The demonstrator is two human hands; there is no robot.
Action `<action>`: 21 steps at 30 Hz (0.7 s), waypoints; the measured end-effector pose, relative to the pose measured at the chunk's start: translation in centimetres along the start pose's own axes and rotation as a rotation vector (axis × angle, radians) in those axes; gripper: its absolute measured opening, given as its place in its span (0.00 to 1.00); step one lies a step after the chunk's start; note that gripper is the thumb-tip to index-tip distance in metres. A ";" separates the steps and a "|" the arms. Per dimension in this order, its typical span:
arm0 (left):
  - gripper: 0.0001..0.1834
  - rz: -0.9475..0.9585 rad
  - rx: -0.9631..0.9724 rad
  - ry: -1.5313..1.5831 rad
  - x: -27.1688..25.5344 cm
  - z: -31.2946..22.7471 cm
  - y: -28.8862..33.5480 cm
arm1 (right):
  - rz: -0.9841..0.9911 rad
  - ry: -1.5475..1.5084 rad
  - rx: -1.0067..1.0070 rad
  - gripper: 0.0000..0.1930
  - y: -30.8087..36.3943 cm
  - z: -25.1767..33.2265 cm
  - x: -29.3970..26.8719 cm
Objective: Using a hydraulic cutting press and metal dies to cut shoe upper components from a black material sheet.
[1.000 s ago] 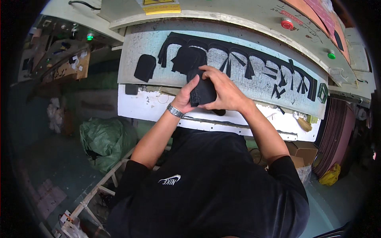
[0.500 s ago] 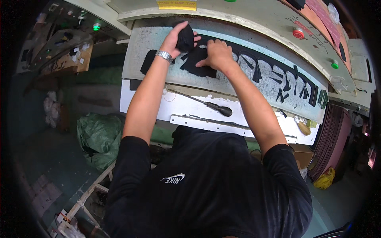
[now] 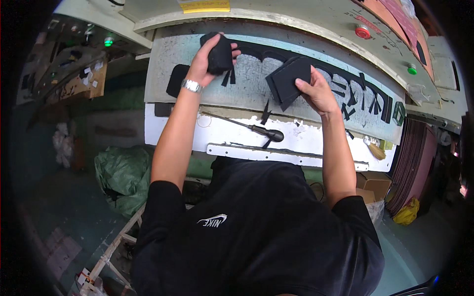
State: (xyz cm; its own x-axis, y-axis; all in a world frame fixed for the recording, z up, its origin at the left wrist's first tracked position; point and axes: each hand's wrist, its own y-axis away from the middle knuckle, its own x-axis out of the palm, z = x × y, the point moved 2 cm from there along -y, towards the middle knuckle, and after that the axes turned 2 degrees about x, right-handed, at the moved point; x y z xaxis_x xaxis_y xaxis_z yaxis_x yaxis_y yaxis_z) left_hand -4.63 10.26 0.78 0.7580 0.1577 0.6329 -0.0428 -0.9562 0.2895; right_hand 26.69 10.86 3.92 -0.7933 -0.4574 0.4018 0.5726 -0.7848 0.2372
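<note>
Gripping a thick black bundle [image 3: 219, 55], your left hand [image 3: 199, 64] curls around it; your right hand [image 3: 322, 93] pinches several fanned black pieces [image 3: 288, 81]. Both lots are gathered above the counter [image 3: 159, 55]; one rounded piece [image 3: 177, 80] and the offcuts [image 3: 386, 111] seem left to collect. Beyond, a yellow label [image 3: 204, 6] carries print; your shirt [image 3: 256, 232] bears a white logo.

Lettering [image 3: 214, 221] on shirt [image 3: 266, 237], yellow label [image 3: 205, 7]
</note>
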 end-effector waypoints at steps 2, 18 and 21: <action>0.24 0.156 0.003 0.063 1.4 0.5 2.7 | -0.006 -0.028 0.015 0.25 0.8 0.4 -0.5; 0.38 0.365 -0.260 -0.090 6.8 7.6 10.4 | -0.369 -0.225 0.167 0.12 4.6 -5.7 4.3; 0.37 0.376 -0.330 -0.142 6.8 7.2 9.8 | -0.361 -0.363 0.218 0.09 4.9 -5.4 2.0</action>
State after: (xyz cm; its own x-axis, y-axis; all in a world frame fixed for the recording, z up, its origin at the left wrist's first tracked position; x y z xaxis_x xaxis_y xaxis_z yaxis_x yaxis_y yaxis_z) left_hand 4.78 0.15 2.78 0.7308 -0.2388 0.6394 -0.5148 -0.8080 0.2866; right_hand 26.80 3.86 1.11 -0.8471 0.0279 0.5307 0.3379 -0.7424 0.5784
